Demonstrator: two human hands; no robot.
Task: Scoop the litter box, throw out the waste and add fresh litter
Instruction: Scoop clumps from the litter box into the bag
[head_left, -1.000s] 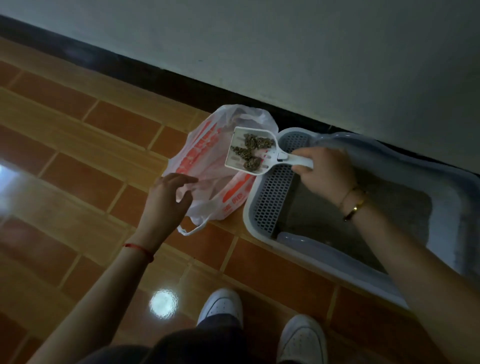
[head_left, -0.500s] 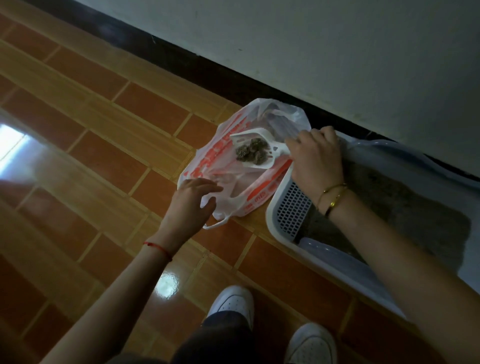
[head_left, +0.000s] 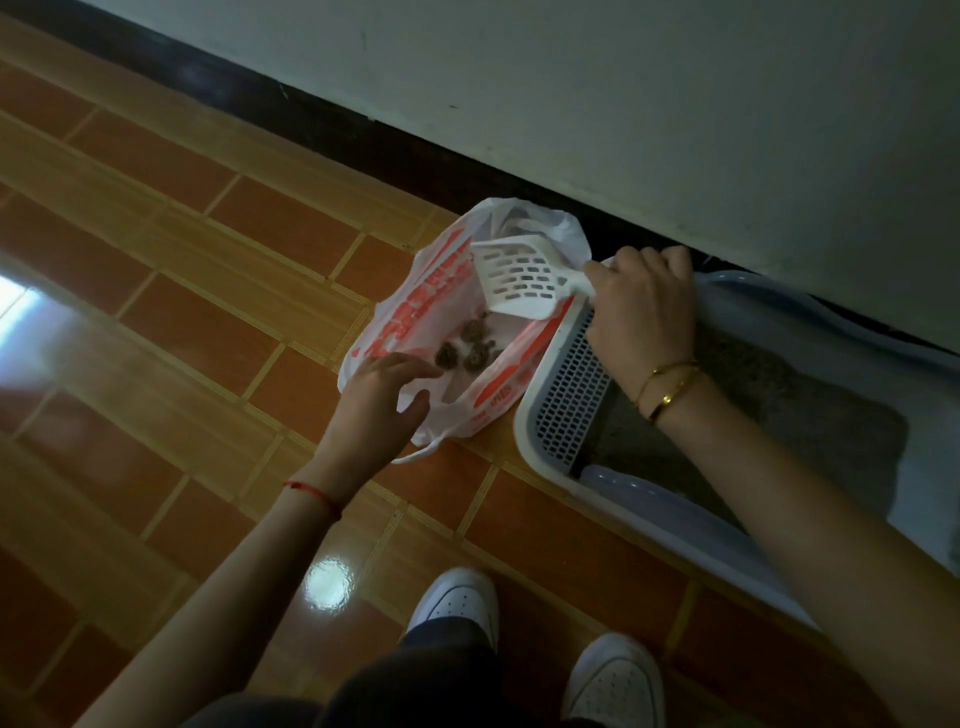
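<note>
**Clerk:** What differs from half a second ago?

**Inspector:** The scoop (head_left: 524, 283) carried the clumps (head_left: 467, 348) then. It is now tipped and empty, and the clumps lie inside the bag (head_left: 415, 312), below its blade. The view has shifted a little as well.

**Clerk:** The hands?

**Inspector:** The right hand (head_left: 644, 312) is curled round the scoop's handle and holds it over the bag's mouth. It has two gold bracelets (head_left: 670, 384) at the wrist. The left hand (head_left: 379, 405) has its fingers stretched and its thumb spread, and it rests on the bag's near edge, as before. It has a red string (head_left: 311, 491) at the wrist.

**Clerk:** And the box?

**Inspector:** The box (head_left: 530, 410) stands on the floor against the wall and touches the bag's right side. Its perforated step (head_left: 571, 395) is nearest the bag, and grey litter (head_left: 779, 395) lies beyond it.

**Clerk:** The surface and the room?

**Inspector:** The floor (head_left: 208, 312) is glossy orange-brown tile with pale bands, and a light glares on it near the feet. A dark skirting (head_left: 311, 119) runs beneath a pale wall (head_left: 623, 104). Two white shoes (head_left: 457, 603) stand at the lower edge. The light is dim.
</note>
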